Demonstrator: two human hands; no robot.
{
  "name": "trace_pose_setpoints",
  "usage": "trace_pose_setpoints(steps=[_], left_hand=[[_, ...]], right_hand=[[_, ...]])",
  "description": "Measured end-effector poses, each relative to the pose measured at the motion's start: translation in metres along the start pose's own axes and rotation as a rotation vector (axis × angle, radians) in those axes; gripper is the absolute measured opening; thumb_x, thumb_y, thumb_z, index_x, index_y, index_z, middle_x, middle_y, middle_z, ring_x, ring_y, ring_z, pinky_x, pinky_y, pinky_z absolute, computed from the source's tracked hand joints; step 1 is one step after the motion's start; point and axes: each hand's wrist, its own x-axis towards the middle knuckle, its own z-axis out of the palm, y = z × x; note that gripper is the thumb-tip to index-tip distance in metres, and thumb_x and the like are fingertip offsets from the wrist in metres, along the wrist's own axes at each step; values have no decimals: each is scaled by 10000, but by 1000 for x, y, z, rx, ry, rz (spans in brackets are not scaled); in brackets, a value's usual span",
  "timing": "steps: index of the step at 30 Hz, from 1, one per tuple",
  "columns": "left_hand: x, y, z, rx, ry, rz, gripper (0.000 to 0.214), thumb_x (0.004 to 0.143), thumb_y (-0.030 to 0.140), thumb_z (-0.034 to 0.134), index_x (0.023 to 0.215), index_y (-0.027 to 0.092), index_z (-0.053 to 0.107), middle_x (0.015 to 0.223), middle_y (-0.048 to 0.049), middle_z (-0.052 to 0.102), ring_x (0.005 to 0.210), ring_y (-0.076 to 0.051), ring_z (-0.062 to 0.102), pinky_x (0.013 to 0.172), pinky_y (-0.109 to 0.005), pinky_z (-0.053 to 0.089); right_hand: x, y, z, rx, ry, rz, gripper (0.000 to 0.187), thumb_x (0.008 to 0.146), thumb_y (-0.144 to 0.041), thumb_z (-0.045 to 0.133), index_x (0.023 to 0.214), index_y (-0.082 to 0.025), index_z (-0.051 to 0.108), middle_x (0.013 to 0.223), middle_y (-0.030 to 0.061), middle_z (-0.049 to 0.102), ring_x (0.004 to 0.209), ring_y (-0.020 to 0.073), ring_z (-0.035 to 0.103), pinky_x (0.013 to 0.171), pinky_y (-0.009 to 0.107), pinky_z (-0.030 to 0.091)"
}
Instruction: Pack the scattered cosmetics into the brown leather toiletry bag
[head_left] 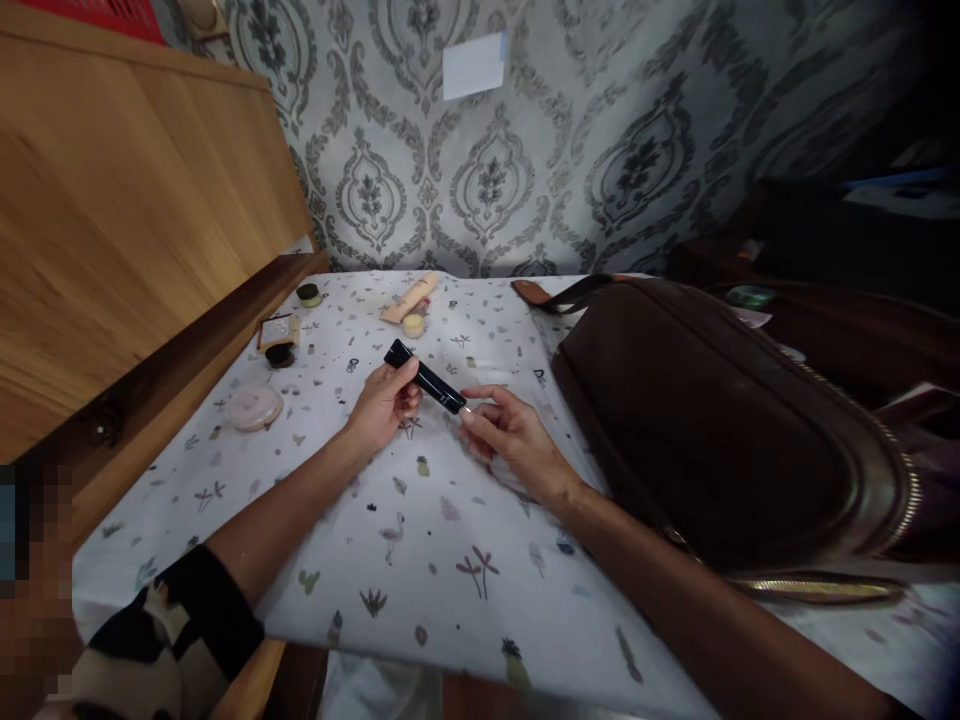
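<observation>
A slim, glossy black squeeze tube (433,382) slants over the cloth, its flat crimped end up and to the left. My left hand (386,402) is closed around the tube near that end, thumb on top. At the lower right end, a small pale tip shows between the thumb and fingers of my right hand (510,432), which pinch there; what exactly they grip is partly hidden. Beyond the tube lie a peach-coloured tube (411,298) and a small yellow-lidded pot (413,324).
A large dark brown leather bag (720,420) stands unzipped on the right. Along the left lie a pink round case (253,408), a small square box (278,332), a dark round lid (280,355) and a green jar (308,294). A wooden panel (150,180) rises beside the patterned cloth (420,560).
</observation>
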Motion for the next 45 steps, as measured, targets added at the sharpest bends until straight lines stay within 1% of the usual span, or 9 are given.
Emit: trace_pose_setpoints(steps=[5, 10, 18, 21, 27, 32, 37, 40, 45], left_hand=[[-2, 1, 2, 26, -31, -9, 580, 550, 548, 927, 668, 172, 502, 516, 57, 497, 453, -55, 449, 394, -156, 289], [-4, 1, 3, 80, -141, -63, 553, 554, 489, 940, 883, 135, 672, 545, 59, 507, 472, -56, 456, 404, -155, 296], [-1, 0, 2, 63, -88, -37, 540, 544, 524, 936, 734, 143, 605, 509, 69, 474, 454, -53, 439, 394, -154, 288], [2, 2, -2, 14, -43, -24, 523, 573, 491, 934, 675, 158, 543, 511, 71, 467, 457, -51, 442, 399, -154, 298], [6, 3, -7, -47, -26, -32, 463, 702, 439, 876, 632, 164, 509, 514, 64, 464, 467, -56, 464, 402, -157, 312], [5, 2, -8, -57, -51, -42, 461, 677, 452, 889, 654, 159, 534, 509, 67, 471, 464, -57, 472, 410, -162, 326], [4, 1, -7, -31, -78, -36, 505, 598, 497, 921, 693, 150, 567, 512, 62, 499, 466, -66, 485, 420, -169, 349], [2, 1, 0, -34, -75, -49, 525, 576, 504, 927, 680, 152, 553, 519, 60, 507, 480, -72, 501, 421, -172, 353], [-13, 3, 22, -80, -62, -118, 503, 637, 477, 904, 661, 165, 511, 519, 62, 496, 473, -66, 490, 421, -171, 343]], right_hand=[[0, 1, 0, 15, 11, -9, 492, 695, -552, 818, 928, -195, 573, 653, -37, 634, 493, 70, 494, 437, 199, 349], [0, 1, -1, 1, 0, 22, 508, 723, -617, 771, 910, -183, 586, 686, -4, 659, 530, 80, 540, 473, 205, 387], [-1, 7, 0, -109, -42, -10, 518, 755, -625, 728, 989, -183, 595, 669, -29, 608, 494, 85, 479, 435, 217, 354], [-5, 12, -4, -180, 80, -86, 472, 805, -591, 675, 1039, -187, 609, 728, -6, 618, 579, 124, 541, 495, 248, 415], [-8, 20, -31, -508, 479, -201, 334, 852, -456, 589, 1044, -188, 644, 1012, 107, 693, 966, 261, 638, 877, 420, 509], [-7, 24, -44, -638, 592, -170, 428, 854, -431, 556, 1187, -170, 621, 1062, 137, 678, 947, 284, 649, 914, 467, 503], [-8, 20, -40, -707, 552, -243, 360, 846, -375, 536, 1130, -174, 625, 1161, 160, 648, 1014, 298, 633, 912, 473, 505], [-13, 14, -31, -716, 420, -313, 346, 821, -343, 582, 1134, -201, 616, 1183, 136, 643, 970, 259, 624, 865, 439, 518], [-29, 0, -10, -550, 200, -325, 504, 804, -391, 685, 1258, -220, 548, 970, 53, 655, 804, 184, 626, 715, 338, 543]])
